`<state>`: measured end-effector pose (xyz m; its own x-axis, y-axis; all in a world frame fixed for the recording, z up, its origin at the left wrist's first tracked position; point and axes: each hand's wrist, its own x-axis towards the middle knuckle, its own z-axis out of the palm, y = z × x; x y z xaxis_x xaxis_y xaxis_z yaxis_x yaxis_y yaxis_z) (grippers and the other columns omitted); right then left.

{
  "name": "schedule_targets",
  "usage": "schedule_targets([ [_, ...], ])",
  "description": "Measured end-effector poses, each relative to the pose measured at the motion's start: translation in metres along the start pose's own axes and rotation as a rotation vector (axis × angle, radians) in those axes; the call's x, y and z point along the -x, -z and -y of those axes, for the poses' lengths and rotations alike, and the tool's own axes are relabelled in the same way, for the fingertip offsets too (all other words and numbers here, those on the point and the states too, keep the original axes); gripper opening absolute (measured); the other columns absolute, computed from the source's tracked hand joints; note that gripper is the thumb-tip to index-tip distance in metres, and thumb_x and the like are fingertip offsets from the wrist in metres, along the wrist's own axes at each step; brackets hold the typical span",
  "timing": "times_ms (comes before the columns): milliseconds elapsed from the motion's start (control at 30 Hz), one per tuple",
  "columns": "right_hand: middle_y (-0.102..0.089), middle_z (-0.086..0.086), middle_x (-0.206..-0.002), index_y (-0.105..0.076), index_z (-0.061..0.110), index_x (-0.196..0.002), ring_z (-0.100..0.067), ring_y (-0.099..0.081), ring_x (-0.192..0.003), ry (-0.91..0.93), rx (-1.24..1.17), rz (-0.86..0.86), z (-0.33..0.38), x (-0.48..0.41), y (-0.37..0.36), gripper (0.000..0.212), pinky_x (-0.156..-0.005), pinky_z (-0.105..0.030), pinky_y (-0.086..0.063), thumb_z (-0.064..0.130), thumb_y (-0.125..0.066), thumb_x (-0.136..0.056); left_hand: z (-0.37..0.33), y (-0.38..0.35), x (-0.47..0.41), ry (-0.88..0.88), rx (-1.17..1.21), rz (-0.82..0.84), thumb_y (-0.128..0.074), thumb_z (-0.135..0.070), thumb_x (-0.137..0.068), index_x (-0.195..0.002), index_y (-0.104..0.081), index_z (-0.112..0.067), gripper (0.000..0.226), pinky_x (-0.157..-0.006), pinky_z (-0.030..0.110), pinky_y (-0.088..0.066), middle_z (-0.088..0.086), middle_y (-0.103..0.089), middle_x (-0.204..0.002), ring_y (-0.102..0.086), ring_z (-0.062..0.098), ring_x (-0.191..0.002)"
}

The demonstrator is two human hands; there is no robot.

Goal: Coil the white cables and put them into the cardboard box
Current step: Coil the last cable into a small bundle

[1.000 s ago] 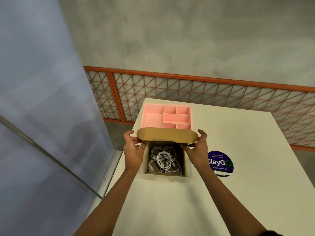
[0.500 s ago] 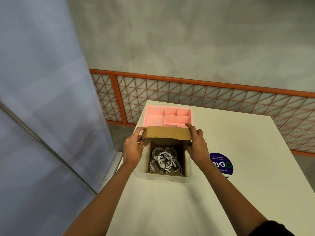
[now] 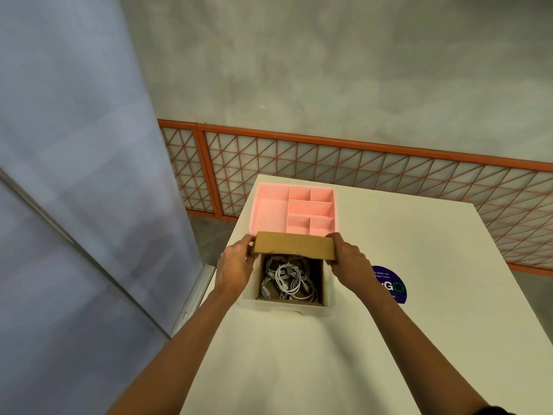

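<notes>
White table (image 3: 434,265), rectangular, stood on a grey floor (image 3: 209,235). Behind it an orange-framed lattice panel (image 3: 359,166) ran along the foot of a mottled grey concrete wall (image 3: 329,70); a pale blue-grey partition (image 3: 65,130) with a slanting metal rail (image 3: 89,256) filled the left.

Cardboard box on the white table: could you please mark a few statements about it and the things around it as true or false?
1. Coiled white cables lie inside the cardboard box. True.
2. The left grip and the right grip hold the two ends of the box's lid flap. True.
3. The lid flap is shut flat over the box. False: it is raised, and the cables show beneath it.
4. The pink divided tray is full of cables. False: no cables show in its compartments.
5. A round sticker lies left of the box. False: the blue sticker is on the table to the right of the box.
</notes>
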<state>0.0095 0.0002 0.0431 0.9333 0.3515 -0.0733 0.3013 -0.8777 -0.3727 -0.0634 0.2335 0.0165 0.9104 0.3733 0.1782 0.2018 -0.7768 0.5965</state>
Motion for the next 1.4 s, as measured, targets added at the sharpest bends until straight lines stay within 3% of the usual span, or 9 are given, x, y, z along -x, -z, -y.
schedule_targets([
  [133,-0.055,-0.018,-0.116,-0.03,0.02,-0.137,-0.031,-0.058,-0.092,-0.019,-0.108,0.221,0.0,0.008,0.002,0.069,-0.075,-0.037,-0.049,0.007,-0.067,-0.081,0.008,-0.002,0.011,0.102,-0.281,0.313,-0.061,-0.03,-0.091,-0.114,-0.059,-0.013,0.028,-0.08,0.041,-0.052,0.01,-0.066,-0.105,-0.062,0.029,-0.092],
  [267,-0.046,-0.01,-0.135,-0.01,0.026,-0.148,-0.028,-0.052,-0.114,-0.015,-0.146,0.567,0.003,0.014,0.012,0.108,-0.091,-0.032,-0.045,0.026,-0.083,-0.069,0.005,0.01,0.013,0.127,-0.11,0.748,-0.078,-0.038,-0.075,-0.124,-0.052,-0.015,0.06,-0.09,0.028,-0.045,0.0,-0.058,-0.121,-0.055,0.02,-0.109],
  [400,-0.043,-0.008,-0.143,-0.009,0.027,-0.15,-0.025,-0.051,-0.12,0.012,-0.221,0.563,-0.003,0.021,0.006,0.087,-0.098,-0.031,-0.043,0.034,-0.068,-0.086,0.006,0.015,0.016,0.087,0.017,0.996,-0.055,-0.054,-0.088,-0.134,-0.045,-0.025,0.054,-0.099,0.026,-0.039,-0.008,-0.053,-0.128,-0.049,0.015,-0.117],
  [533,-0.055,-0.012,-0.123,-0.027,0.026,-0.145,-0.025,-0.06,-0.092,0.05,-0.281,0.365,-0.011,0.03,-0.012,0.066,-0.07,-0.025,-0.049,0.018,-0.063,-0.09,0.022,0.008,0.02,0.085,-0.06,0.953,-0.039,-0.052,-0.096,-0.143,-0.032,-0.019,0.058,-0.102,0.035,-0.041,0.003,-0.051,-0.136,-0.05,0.022,-0.119],
  [733,-0.062,-0.006,-0.109,-0.034,0.032,-0.138,-0.026,-0.062,-0.089,0.007,-0.147,0.201,-0.016,0.041,-0.047,0.06,-0.075,-0.037,-0.053,0.023,-0.064,-0.087,0.03,-0.011,0.029,0.056,-0.182,0.706,-0.048,-0.04,-0.096,-0.112,-0.056,-0.005,0.039,-0.062,0.028,-0.038,0.003,-0.053,-0.082,-0.051,0.022,-0.075],
  [967,-0.063,-0.005,-0.108,-0.035,0.027,-0.133,-0.024,-0.062,-0.088,0.035,-0.072,0.157,-0.019,0.039,-0.062,0.053,-0.07,-0.032,-0.05,0.019,-0.063,-0.089,0.031,-0.027,0.035,0.094,-0.291,0.529,-0.056,-0.042,-0.092,-0.112,-0.057,-0.011,0.037,-0.072,0.03,-0.041,0.007,-0.059,-0.104,-0.059,0.026,-0.093],
  [1100,-0.063,-0.006,-0.106,-0.036,0.025,-0.131,-0.021,-0.059,-0.081,0.059,-0.043,0.184,-0.021,0.035,-0.061,0.055,-0.069,-0.032,-0.05,0.019,-0.067,-0.086,0.03,-0.032,0.035,0.133,-0.329,0.534,-0.059,-0.041,-0.091,-0.115,-0.055,-0.011,0.04,-0.08,0.032,-0.044,0.008,-0.06,-0.111,-0.059,0.027,-0.1],
  [1267,-0.06,-0.002,-0.116,-0.039,0.02,-0.122,-0.023,-0.061,-0.083,0.052,-0.27,0.337,-0.026,0.025,-0.05,0.057,-0.073,-0.031,-0.052,0.037,-0.073,-0.08,0.027,-0.019,0.021,0.219,-0.149,0.757,-0.05,-0.068,-0.082,-0.093,-0.059,-0.013,0.057,-0.061,0.025,-0.037,0.001,-0.053,-0.075,-0.053,0.018,-0.071],
  [1400,-0.049,0.009,-0.135,-0.043,0.018,-0.112,-0.018,-0.064,-0.073,0.057,-0.379,0.423,-0.029,0.018,-0.037,0.032,-0.072,-0.022,-0.05,0.032,-0.062,-0.09,0.023,-0.01,0.006,0.271,-0.076,0.949,-0.035,-0.077,-0.079,-0.095,-0.045,-0.015,0.064,-0.075,0.028,-0.042,0.005,-0.05,-0.095,-0.049,0.022,-0.085],
])
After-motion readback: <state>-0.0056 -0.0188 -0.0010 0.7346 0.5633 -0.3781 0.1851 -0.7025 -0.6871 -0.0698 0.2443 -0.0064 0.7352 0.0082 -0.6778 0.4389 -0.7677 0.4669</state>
